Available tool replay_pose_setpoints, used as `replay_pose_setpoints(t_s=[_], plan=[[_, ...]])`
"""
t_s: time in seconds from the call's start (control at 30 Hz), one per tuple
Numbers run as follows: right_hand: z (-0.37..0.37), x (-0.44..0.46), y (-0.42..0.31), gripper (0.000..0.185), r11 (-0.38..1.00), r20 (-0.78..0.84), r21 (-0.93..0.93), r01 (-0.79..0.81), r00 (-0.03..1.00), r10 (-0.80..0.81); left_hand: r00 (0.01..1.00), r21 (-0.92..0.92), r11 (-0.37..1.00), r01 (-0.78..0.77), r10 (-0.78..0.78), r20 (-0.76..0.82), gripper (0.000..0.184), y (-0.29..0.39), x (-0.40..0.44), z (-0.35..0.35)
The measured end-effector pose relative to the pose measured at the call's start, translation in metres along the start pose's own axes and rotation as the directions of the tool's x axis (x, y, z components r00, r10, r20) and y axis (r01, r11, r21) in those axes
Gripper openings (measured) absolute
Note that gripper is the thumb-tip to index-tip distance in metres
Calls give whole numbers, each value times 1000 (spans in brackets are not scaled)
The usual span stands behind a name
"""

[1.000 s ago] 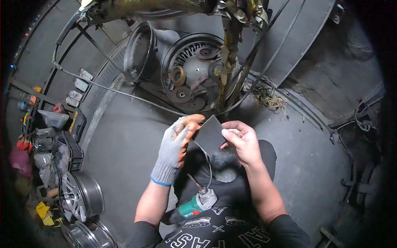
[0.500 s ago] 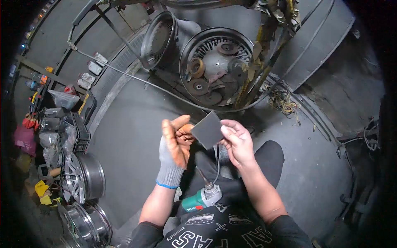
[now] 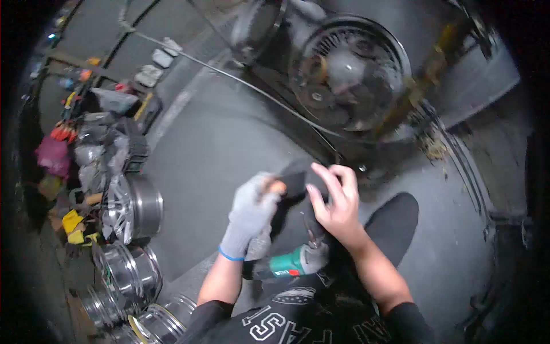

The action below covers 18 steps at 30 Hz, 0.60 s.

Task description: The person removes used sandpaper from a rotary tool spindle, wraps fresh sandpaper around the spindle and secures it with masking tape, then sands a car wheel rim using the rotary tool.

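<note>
My left hand [image 3: 255,200], in a grey glove with orange palm, is closed on a dark square piece of sandpaper [image 3: 293,182] in front of my knees. Bare and with its fingers apart, my right hand [image 3: 339,203] hovers at the sheet's right side; blur hides whether a fingertip touches it. Below the hands, a green power grinder [image 3: 289,264] lies across my lap, its thin metal bit pointing away from me.
Ahead stands a wheel rim [image 3: 350,74] with several abrasive discs inside it. A cable [image 3: 229,74] crosses in front of it. Several shiny rims [image 3: 146,205] and a black crate [image 3: 136,146] line the left side. Loose wires [image 3: 433,146] lie at right.
My left hand has turned over and closed on the sandpaper. My right hand's fingers have come off it and spread. The view has shifted, so the surroundings sit differently in the frame.
</note>
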State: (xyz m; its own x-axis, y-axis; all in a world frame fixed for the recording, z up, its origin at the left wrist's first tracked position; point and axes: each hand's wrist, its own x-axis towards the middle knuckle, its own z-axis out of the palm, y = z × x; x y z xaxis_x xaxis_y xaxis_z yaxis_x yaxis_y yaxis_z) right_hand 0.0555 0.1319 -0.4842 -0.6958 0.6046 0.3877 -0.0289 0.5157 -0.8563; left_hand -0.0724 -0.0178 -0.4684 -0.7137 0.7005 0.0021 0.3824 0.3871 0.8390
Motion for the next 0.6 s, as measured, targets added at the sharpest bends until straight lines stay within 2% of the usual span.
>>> replay_pose_setpoints(t_s=[0.03,0.07,0.1,0.13,0.2,0.23,0.27,0.3,0.33,0.37,0.4,0.43,0.47,0.5,0.53,0.57,0.6], plan=[[-1,6,-7,40,980,4,-134,147,989,-148,944,374,870,-322,326,54,17,2,0,-3],[-4,8,-12,46,976,124,-138,167,981,-150,951,451,837,-309,275,141,20,18,1,-11],[0,9,-11,43,979,189,-65,196,965,-180,955,528,798,-290,205,215,24,36,-2,-16],[6,8,-4,34,971,197,-24,236,954,-227,950,531,788,-311,238,204,24,39,-2,-18],[11,12,-5,17,980,138,29,198,970,-200,951,480,821,-307,258,168,26,45,2,-20],[12,13,-3,12,987,133,94,127,981,-139,959,424,861,-281,246,137,28,48,4,-21],[13,13,-4,12,985,160,173,16,986,-44,951,414,862,-294,307,36,33,51,4,-25],[13,13,-4,11,965,193,241,-100,980,54,949,431,854,-290,313,19,33,50,5,-23],[19,6,1,13,796,255,491,-355,932,258,945,140,957,-253,275,-176,37,46,6,-18],[25,2,6,15,503,374,666,-550,830,413,921,-172,953,-251,181,-345,41,42,7,-13],[25,3,6,18,429,406,709,-560,821,400,932,-260,938,-231,137,-336,44,41,4,-15],[26,3,5,18,430,413,714,-553,828,379,941,-346,914,-209,92,-326,48,41,2,-17],[27,1,4,17,374,448,723,-581,806,386,989,-570,814,107,-147,-25,46,41,-3,-24],[28,-2,4,17,316,483,729,-607,783,392,898,-660,609,440,-303,318,45,43,-9,-29],[31,-5,4,15,346,495,703,-621,777,389,893,-696,567,440,-354,276,34,42,-11,-16],[31,-7,3,15,364,485,712,-600,796,363,938,-748,579,324,-299,174,22,32,-13,-4],[30,-11,9,14,441,481,667,-601,799,362,922,-733,576,362,-337,191,19,29,-16,-6]])
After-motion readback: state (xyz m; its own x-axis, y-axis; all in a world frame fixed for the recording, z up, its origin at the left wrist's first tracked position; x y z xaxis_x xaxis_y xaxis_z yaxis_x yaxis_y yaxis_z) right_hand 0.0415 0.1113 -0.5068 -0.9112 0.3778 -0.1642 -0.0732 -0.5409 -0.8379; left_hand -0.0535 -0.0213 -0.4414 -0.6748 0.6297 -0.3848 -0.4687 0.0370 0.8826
